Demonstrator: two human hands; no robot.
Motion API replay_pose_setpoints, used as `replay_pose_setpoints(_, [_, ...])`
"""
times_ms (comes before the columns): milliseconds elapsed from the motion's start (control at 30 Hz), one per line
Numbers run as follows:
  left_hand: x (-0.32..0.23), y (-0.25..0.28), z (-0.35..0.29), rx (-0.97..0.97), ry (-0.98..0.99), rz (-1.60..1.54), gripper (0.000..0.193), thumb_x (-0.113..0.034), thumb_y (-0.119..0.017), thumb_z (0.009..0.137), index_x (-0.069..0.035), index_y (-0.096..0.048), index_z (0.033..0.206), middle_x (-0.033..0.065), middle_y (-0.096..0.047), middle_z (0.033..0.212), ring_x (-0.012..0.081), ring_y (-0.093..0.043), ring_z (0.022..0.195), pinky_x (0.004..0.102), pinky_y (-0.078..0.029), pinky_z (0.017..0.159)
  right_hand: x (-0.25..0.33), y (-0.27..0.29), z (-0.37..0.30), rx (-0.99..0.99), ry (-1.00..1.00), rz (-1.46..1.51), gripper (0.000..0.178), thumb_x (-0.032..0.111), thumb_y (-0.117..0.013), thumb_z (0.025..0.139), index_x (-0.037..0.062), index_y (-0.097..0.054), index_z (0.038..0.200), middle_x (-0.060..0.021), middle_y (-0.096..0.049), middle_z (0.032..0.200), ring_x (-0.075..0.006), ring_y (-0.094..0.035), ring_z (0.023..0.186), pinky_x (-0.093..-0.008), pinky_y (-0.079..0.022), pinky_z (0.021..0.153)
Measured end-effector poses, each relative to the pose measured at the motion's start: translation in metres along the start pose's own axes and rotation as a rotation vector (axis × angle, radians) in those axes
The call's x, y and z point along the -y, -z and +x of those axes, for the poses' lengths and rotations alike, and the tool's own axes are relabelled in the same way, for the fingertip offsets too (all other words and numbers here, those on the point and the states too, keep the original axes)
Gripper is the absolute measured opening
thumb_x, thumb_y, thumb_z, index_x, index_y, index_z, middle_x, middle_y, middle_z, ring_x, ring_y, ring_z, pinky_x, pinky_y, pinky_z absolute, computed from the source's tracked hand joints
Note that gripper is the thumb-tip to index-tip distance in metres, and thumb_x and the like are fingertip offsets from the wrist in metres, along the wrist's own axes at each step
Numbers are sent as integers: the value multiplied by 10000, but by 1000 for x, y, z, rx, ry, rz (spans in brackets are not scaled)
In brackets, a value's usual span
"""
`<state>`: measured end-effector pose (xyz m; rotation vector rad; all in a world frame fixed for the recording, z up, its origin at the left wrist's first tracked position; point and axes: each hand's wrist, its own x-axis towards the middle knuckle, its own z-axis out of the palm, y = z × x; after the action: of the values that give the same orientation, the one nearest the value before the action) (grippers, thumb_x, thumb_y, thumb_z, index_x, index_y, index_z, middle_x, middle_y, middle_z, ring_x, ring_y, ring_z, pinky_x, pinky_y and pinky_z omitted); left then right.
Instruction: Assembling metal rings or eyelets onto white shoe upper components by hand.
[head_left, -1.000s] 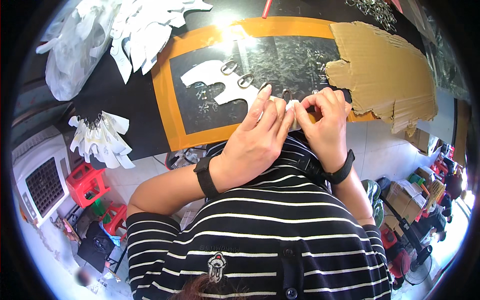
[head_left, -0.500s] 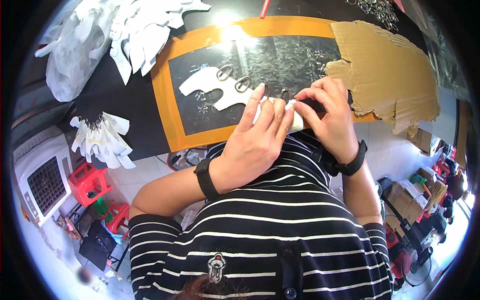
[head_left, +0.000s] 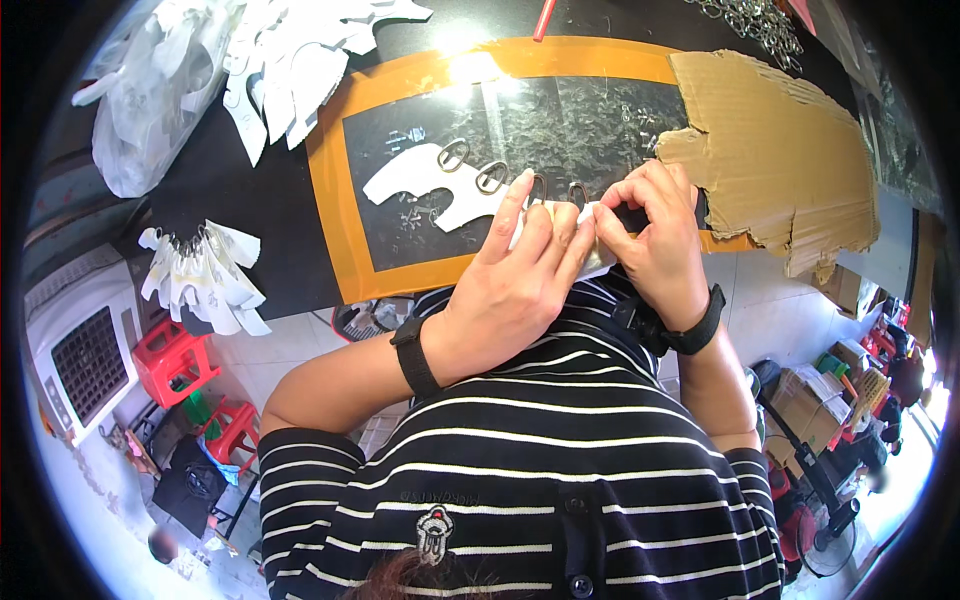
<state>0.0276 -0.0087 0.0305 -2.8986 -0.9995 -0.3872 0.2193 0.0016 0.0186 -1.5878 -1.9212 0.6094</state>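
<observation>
A white cut-out piece (head_left: 408,174) with scalloped edges lies on the dark table mat, its right part reaching to the table's near edge. Several dark metal rings (head_left: 491,178) stand along its upper edge. Across the piece lies my left hand (head_left: 520,270), index finger stretched toward a ring and the other fingers bent down onto the white material, its thumb hidden. At the right end, my right hand (head_left: 655,225) pinches the edge of the piece between thumb and index finger, beside the rightmost ring.
Torn cardboard (head_left: 775,150) covers the mat's right side. Orange tape (head_left: 335,215) frames the mat. More white pieces (head_left: 290,75) and a plastic bag (head_left: 155,110) lie at far left, a ringed bundle (head_left: 205,275) at near left. Metal rings (head_left: 755,25) are piled at far right.
My right fingertips have moved slightly along the right end of the white piece, and its near flap looks flatter. My left hand keeps its place. The whole view has shifted a little.
</observation>
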Motion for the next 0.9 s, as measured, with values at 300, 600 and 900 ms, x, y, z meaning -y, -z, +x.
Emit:
replay_pose_setpoints(300, [-2, 7, 3, 94, 30, -12, 445, -135, -562, 802, 16, -621, 1216, 129, -588, 1162, 257, -558, 1066, 568, -258, 1155, 10, 4, 9, 49, -89, -96, 139, 171, -740, 741, 108, -621, 775, -37, -551, 828, -253, -499, 889, -392, -333, 814])
replay_pose_setpoints(600, [-3, 4, 1, 61, 14, 29, 421, -146, -551, 810, 15, -611, 1194, 142, -590, 1154, 260, -562, 1055, 576, -258, 1156, 17, 37, -2, -5, -166, 217, 206, 96, -737, 808, 59, -551, 888, -110, -633, 1019, -280, -567, 958, -402, -431, 866])
replay_pose_setpoints(900, [-2, 7, 2, 89, 15, 37, 418, -147, -543, 820, 16, -617, 1198, 147, -594, 1158, 264, -566, 1076, 560, -266, 1158, -2, 51, -6, 345, 635, -418, 207, 277, -667, 861, 91, -631, 945, -10, -601, 1334, -217, -500, 1248, -415, -355, 978])
